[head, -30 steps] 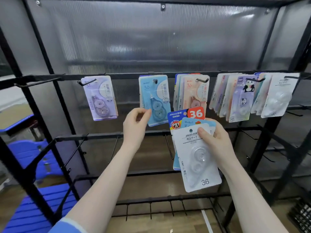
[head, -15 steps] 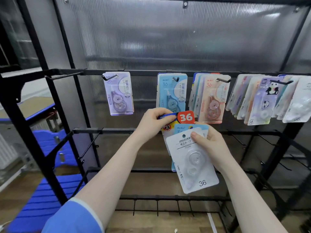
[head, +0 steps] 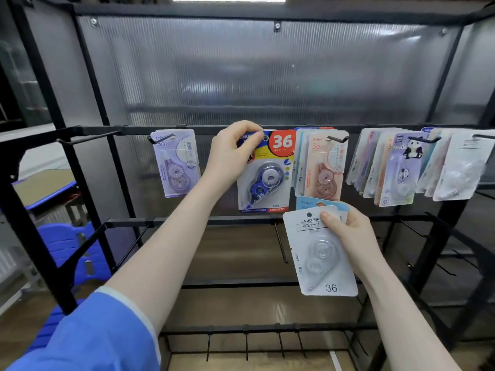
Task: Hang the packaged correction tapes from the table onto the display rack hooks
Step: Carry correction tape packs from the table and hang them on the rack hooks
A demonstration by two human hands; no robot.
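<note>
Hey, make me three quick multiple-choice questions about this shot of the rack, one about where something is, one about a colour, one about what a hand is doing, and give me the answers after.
1. Where is the pack with the red 36 badge?
A. up at the top rail, between the purple pack and the pink pack
B. lying on the floor
C. on the bottom rail

2. What colour is the tape dispenser inside that pack?
A. green
B. dark blue
C. orange

3. What is the right hand doing?
A. hanging open
B. pressing flat on the back panel
C. gripping the white pack and another behind it

Answers:
1 A, the left hand holds it there, with the purple pack to its left and the pink pack to its right.
2 B, a dark blue dispenser shows through the blister.
3 C, the thumb lies over the top of the white pack.
</note>
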